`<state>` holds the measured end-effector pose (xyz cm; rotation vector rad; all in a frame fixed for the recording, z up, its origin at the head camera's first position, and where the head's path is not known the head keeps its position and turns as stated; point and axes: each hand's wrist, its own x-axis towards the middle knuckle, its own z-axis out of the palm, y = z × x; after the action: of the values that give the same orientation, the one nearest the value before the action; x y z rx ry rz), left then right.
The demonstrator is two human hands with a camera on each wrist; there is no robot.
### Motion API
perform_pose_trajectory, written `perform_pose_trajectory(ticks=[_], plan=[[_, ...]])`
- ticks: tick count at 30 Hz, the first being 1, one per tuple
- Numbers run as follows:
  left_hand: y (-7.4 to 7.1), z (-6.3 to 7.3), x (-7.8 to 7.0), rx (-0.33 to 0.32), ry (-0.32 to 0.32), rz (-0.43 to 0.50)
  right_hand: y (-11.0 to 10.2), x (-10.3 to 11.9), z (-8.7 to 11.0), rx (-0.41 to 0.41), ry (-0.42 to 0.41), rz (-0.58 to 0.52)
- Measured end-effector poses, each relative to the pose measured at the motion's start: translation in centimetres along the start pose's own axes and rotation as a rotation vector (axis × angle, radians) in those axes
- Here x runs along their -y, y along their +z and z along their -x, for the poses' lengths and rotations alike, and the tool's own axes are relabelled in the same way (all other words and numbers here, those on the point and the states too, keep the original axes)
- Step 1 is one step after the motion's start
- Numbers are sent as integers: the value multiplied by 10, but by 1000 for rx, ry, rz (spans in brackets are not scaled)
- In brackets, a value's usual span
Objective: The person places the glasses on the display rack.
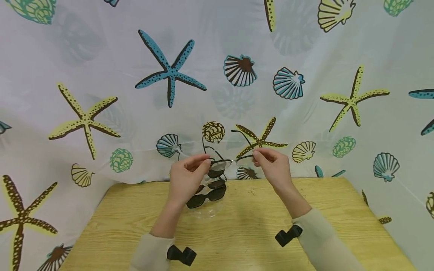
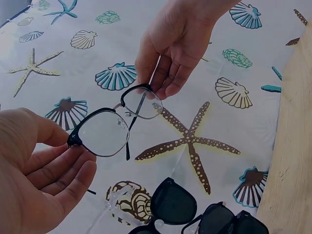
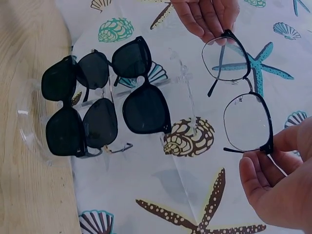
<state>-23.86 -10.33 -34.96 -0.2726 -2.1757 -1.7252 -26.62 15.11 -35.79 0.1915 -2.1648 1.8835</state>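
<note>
A pair of eyeglasses (image 1: 222, 163) with black brow bars, thin metal lower rims and clear lenses is held up between both hands, above the table's far edge. My left hand (image 1: 184, 180) pinches the left hinge corner between thumb and fingers. At the opposite corner, my right hand (image 1: 276, 167) grips the frame the same way. The temples are unfolded and point away toward the cloth. Just below the eyeglasses, partly hidden by my left hand in the head view, dark sunglasses (image 3: 64, 130) hang in tiers on a clear display stand (image 3: 30, 124).
A wooden table (image 1: 264, 222) lies under the hands. Behind and beside it hangs a white cloth (image 1: 210, 22) printed with starfish and shells. Two more pairs of sunglasses, a thin-framed pair (image 3: 100, 122) and a black pair (image 3: 146, 109), sit higher on the stand.
</note>
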Motion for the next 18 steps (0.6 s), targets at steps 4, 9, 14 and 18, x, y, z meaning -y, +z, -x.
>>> perform_pose_trajectory(ticks=[4, 9, 14, 18], plan=[[-14, -2, -1, -15, 11, -11, 14, 6, -4, 14, -13, -1], [-28, -2, 2, -29, -5, -1, 30, 9, -9, 30, -24, 5], [-39, -3, 5, -49, -14, 1, 43, 12, -11, 44, -24, 7], [-47, -2, 9, -73, -21, -1, 54, 12, -13, 49, -10, 8]])
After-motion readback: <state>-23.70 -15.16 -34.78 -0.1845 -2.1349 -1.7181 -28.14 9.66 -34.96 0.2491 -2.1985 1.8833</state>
